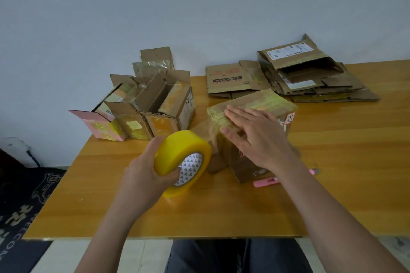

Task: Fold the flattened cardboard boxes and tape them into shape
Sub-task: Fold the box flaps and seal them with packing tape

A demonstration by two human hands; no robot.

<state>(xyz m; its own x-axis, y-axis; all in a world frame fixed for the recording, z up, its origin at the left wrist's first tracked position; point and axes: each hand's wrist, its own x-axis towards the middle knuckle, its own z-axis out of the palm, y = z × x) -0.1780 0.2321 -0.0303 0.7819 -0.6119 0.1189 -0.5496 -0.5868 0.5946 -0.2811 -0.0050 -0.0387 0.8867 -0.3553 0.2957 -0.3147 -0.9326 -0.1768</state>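
A folded cardboard box (266, 101) stands on the wooden table (343, 162) in front of me, its top covered with yellowish tape. My right hand (253, 133) lies flat on the box's top near edge, fingers straight and pressing. My left hand (146, 168) grips a yellow tape roll (177, 155) just left of the box. A stretch of clear tape (206, 126) runs from the roll up to the box's top edge.
Several taped, open-topped boxes (150, 108) stand at the back left. A pile of flattened cardboard boxes (306, 77) lies at the back right. A pink utility knife (268, 182) rests under my right forearm. A dark mat (20, 206) covers the floor at left.
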